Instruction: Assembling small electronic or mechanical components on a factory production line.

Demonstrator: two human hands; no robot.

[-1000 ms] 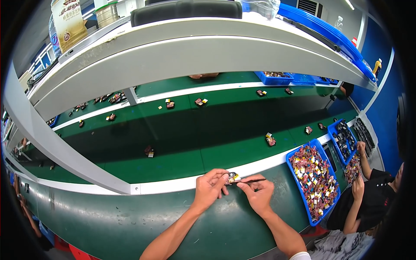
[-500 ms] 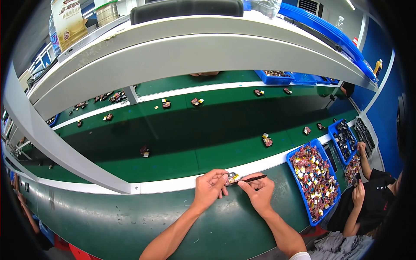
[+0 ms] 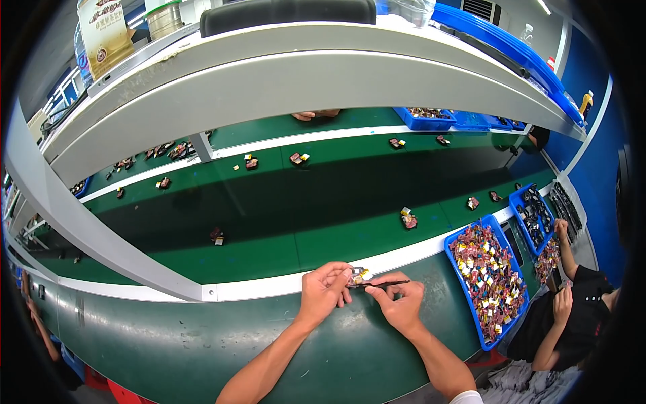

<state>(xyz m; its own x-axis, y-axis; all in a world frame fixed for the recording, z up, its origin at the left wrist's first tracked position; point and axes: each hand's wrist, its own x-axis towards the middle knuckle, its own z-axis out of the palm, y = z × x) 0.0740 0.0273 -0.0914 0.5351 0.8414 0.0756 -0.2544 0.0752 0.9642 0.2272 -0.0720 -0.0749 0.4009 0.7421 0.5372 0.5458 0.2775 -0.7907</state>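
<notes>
My left hand (image 3: 324,291) is closed, thumb against fingertips, on a small electronic assembly (image 3: 361,274) with a dark casing and a yellow-and-white label. In my right hand (image 3: 402,304) is a thin black pen-like tool (image 3: 393,283), pinched between thumb and fingers. The tool's left end reaches the assembly's lower edge; whether it touches cannot be made out. Both hands are above the near green bench (image 3: 269,350), close to the belt's white edge strip. My fingers partly cover the assembly.
Beyond the strip runs a green conveyor belt (image 3: 350,249) with scattered assemblies, one a reddish piece (image 3: 409,219). At right stand a blue tray (image 3: 464,296) heaped with reddish parts and another blue tray (image 3: 515,210) of black parts. A co-worker's hands (image 3: 562,303) are there. A grey shelf beam (image 3: 303,77) crosses overhead.
The belt pieces have shifted slightly left. My right hand has moved a little, and the black tool now lies flatter, its right end lower. The co-worker's nearer hand has also moved.
</notes>
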